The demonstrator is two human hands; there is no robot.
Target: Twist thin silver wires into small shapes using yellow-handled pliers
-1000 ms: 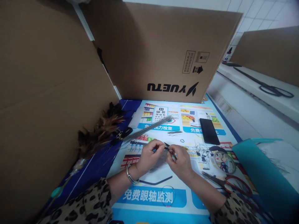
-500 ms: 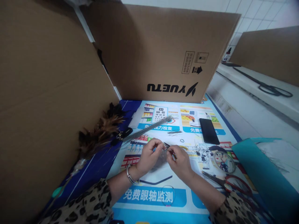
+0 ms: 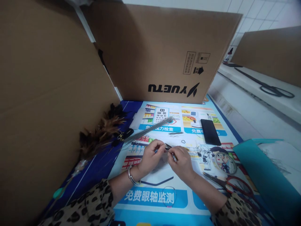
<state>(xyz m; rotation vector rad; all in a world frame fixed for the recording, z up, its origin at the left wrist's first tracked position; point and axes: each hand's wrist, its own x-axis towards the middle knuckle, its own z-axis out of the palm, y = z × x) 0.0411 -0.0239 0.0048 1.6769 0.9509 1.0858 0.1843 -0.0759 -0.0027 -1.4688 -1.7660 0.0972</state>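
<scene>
Small piece (image 3: pixel 167 150) is right out front over the printed table cover (image 3: pixel 155 216), caught between the fingertips of both hands, and honestly it's too tiny for me to say what it is. Left hand (image 3: pixel 151 158) has thumb and fingertip pinched together on one end of it, with a silver bracelet (image 3: pixel 130 176) on that wrist. Right hand (image 3: pixel 181 163) is curled in tight around a dark tool (image 3: pixel 168 145), its tip poking out toward the left fingers; can't tell what kind, since the fingers cover most of it. Just beyond the hands there's a few short wires (image 3: pixel 176 133) and a little ring (image 3: pixel 183 143), plus a long bundle of wires (image 3: pixel 150 128) lying at a slant. Phone (image 3: pixel 211 132) is off to the right, face dark. Closer in on that side, red-handled scissors (image 3: pixel 229 185) lie near the right forearm. Thin loop (image 3: pixel 169 207) with a pink bit is flat on the cover between the forearms. Feathers (image 3: pixel 101 135) are bunched over on the left, by the cardboard (image 3: pixel 51 75).
</scene>
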